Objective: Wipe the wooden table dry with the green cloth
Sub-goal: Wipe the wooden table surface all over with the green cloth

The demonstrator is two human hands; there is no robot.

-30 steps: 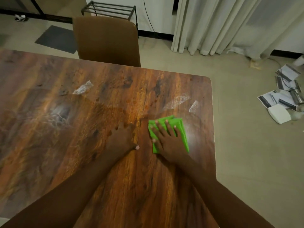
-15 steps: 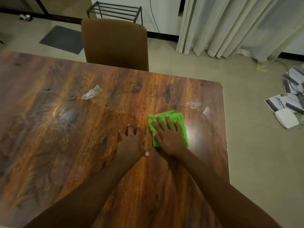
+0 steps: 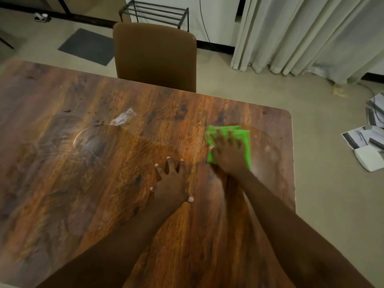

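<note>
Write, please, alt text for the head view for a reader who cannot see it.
A person's right hand presses a folded green cloth flat on a wooden table. The left hand rests spread on the wood beside it; a brown chair stands beyond.

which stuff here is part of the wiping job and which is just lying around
Job: folded green cloth, brown wooden table, right hand pressing the cloth, left hand flat on the table.
Lying about: brown rounded-back chair, black wire rack, grey floor mat, printed papers on floor.

Table (image 3: 104,183): wood grain, glossy, with wet sheen. Cloth (image 3: 242,136): green fabric, matt. Chair (image 3: 154,57): smooth brown upholstery. Rack (image 3: 153,9): dark metal
</note>
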